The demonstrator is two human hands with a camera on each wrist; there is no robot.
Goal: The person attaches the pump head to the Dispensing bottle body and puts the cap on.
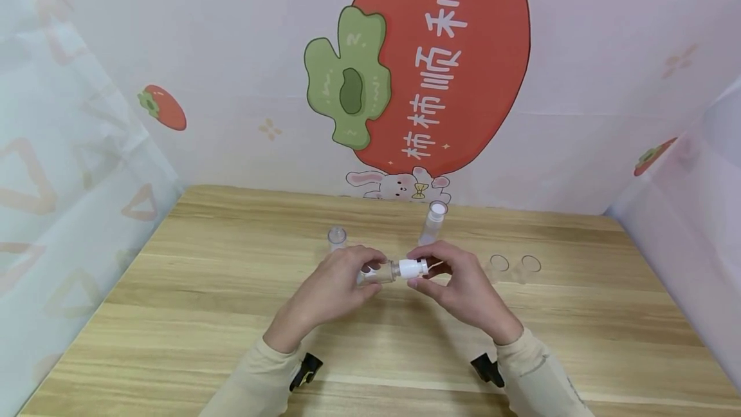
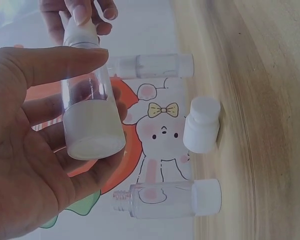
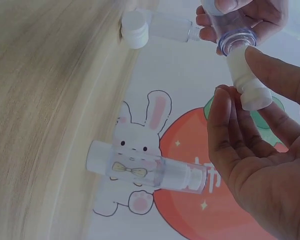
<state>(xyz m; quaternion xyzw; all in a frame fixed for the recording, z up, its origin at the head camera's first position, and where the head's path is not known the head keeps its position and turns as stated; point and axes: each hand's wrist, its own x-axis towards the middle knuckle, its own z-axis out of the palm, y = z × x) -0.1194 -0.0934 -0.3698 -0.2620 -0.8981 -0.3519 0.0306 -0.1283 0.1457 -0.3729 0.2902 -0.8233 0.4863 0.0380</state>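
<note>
My left hand (image 1: 341, 282) grips a clear bottle (image 2: 87, 115) with a white bottom, fingers wrapped round its body. The bottle lies sideways above the table, its neck toward the right hand. With thumb and fingertips, my right hand (image 1: 463, 285) pinches a white pump head (image 3: 247, 77) that sits at the bottle's neck. Whether the pump head is screwed down cannot be told. Behind the left hand stands an open clear bottle (image 2: 165, 199) with a bare threaded neck. A second white pump head (image 2: 202, 127) stands near that bottle; the hands hide it in the head view.
A capped bottle (image 1: 433, 221) stands upright behind the right hand. Two clear caps (image 1: 500, 264) stand on the wooden table (image 1: 579, 314) to the right. A printed sheet (image 1: 243, 69) rises at the table's back edge, with more sheeting on both sides.
</note>
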